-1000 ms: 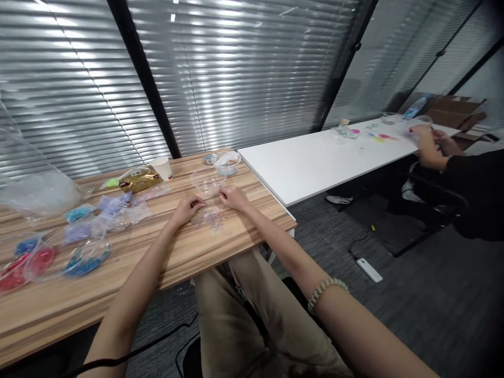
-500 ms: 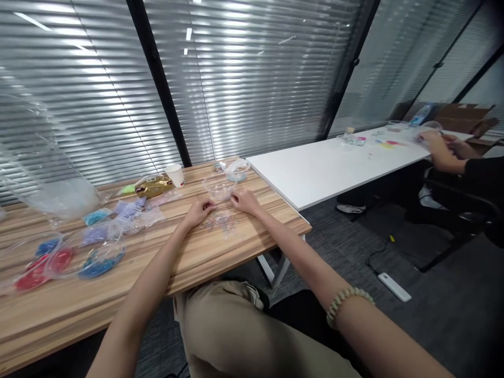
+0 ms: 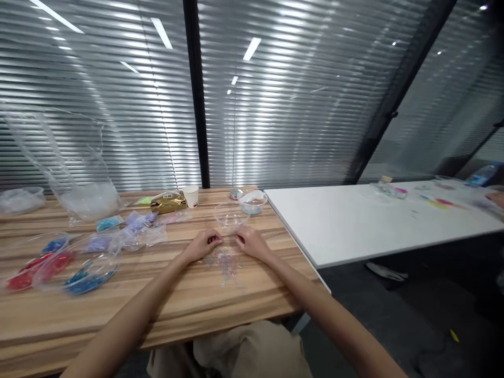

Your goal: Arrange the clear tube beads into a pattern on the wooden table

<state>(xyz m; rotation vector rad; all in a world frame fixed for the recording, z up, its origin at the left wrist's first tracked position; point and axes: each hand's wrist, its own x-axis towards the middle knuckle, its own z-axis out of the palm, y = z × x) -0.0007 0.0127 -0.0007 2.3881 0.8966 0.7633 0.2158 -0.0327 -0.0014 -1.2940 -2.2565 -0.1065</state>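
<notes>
My left hand [image 3: 203, 244] is closed in a pinch over the wooden table [image 3: 177, 294]; whatever lies between its fingertips is too small to make out. Facing it, my right hand [image 3: 252, 243] is closed too, fingertips pressed together, and its contents are equally unclear. Just beyond both hands stands a clear plastic bowl [image 3: 231, 216]. The right fingers are close to its near side; I cannot tell whether they touch it. Below the hands, thin clear and tinted pieces [image 3: 227, 266] lie scattered on the wood.
Clear bowls with blue pieces [image 3: 90, 275] and red pieces [image 3: 25, 275] stand at left. Farther back are small bags [image 3: 137, 223], a gold packet [image 3: 168, 202], a paper cup [image 3: 191, 196] and a large plastic bag [image 3: 90, 199]. A white table [image 3: 326, 226] adjoins at right.
The view has swung right and tilted up, so the tables sit lower in the picture. Both hands remain pinched by the bowl, slightly nearer me relative to it.
</notes>
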